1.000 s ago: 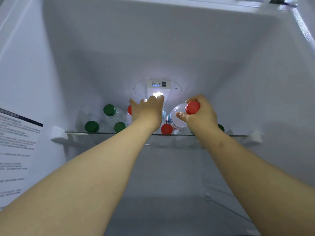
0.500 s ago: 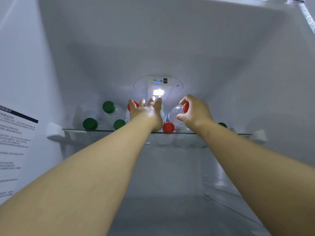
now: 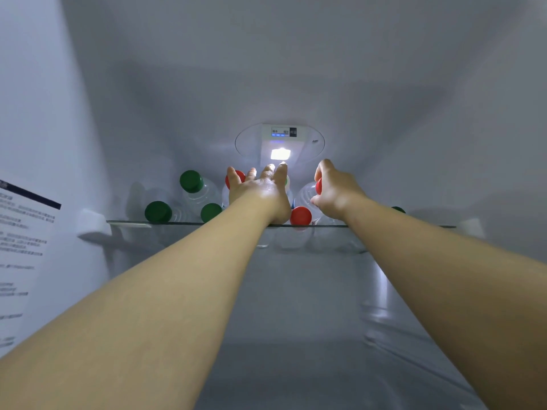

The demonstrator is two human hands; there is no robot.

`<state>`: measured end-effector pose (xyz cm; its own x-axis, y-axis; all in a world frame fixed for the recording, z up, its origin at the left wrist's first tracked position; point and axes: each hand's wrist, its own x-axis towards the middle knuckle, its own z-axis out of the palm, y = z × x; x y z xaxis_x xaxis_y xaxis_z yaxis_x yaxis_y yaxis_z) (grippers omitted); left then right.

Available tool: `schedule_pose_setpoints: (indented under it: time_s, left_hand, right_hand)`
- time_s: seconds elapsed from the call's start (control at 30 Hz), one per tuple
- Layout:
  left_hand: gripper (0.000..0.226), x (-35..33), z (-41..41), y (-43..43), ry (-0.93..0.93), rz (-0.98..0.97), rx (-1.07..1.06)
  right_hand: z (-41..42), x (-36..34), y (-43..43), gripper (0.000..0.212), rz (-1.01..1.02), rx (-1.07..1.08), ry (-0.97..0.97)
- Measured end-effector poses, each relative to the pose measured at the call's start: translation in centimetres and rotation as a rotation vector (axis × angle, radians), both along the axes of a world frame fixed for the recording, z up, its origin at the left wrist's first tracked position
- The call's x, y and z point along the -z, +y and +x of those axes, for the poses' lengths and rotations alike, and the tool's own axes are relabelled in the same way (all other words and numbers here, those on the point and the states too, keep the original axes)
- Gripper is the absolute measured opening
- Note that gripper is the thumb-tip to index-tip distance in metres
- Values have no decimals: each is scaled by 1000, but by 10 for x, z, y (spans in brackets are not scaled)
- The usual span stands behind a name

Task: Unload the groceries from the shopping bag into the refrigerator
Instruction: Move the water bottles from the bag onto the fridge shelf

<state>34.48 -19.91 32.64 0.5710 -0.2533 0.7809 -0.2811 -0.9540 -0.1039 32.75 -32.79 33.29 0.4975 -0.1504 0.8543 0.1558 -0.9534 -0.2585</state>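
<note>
Bottle [image 3: 306, 194] of clear plastic is sitting at the glass shelf [image 3: 183, 223] high inside the fridge [image 3: 414, 143]. The right hand [image 3: 336, 192] is curling its fingers and thumb round the neck, so the red cap [image 3: 318, 186] is showing only as a sliver at the palm; whether the base is resting fully on the glass I cannot tell. The left hand [image 3: 260, 192], just beside the right, is reaching in with fingers straight and slightly spread, lying against bottles at the back and gripping nothing. A second red cap [image 3: 236, 177] is peeking out at its outer edge. Between the two wrists a red-capped bottle [image 3: 300, 216] is standing at the shelf's front edge. Left of the left hand, three green-capped bottles [image 3: 191, 181] are standing together, and a lone green cap [image 3: 398, 209] is just showing beyond the right forearm. Above the fingertips a small light [image 3: 280, 154] is glowing on the back wall. By its look, the bottle is going to feel fairly heavy if full, stiff at the neck, soft and dentable at the body, and smooth enough to slip. The neck under the cap is looking like the surest hold, with care not to knock the close-packed neighbours.
</note>
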Motion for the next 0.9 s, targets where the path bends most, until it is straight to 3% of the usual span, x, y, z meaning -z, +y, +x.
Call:
schedule_pose_setpoints:
  time_s: [0.13, 0.9]
  left_hand:
    - [75, 0, 1, 0, 0, 0, 8]
    - [76, 1, 0, 1, -4, -11, 42]
  right_hand:
    - [6, -2, -2, 21, 9, -11, 22]
    - [6, -3, -7, 31, -43, -25, 53]
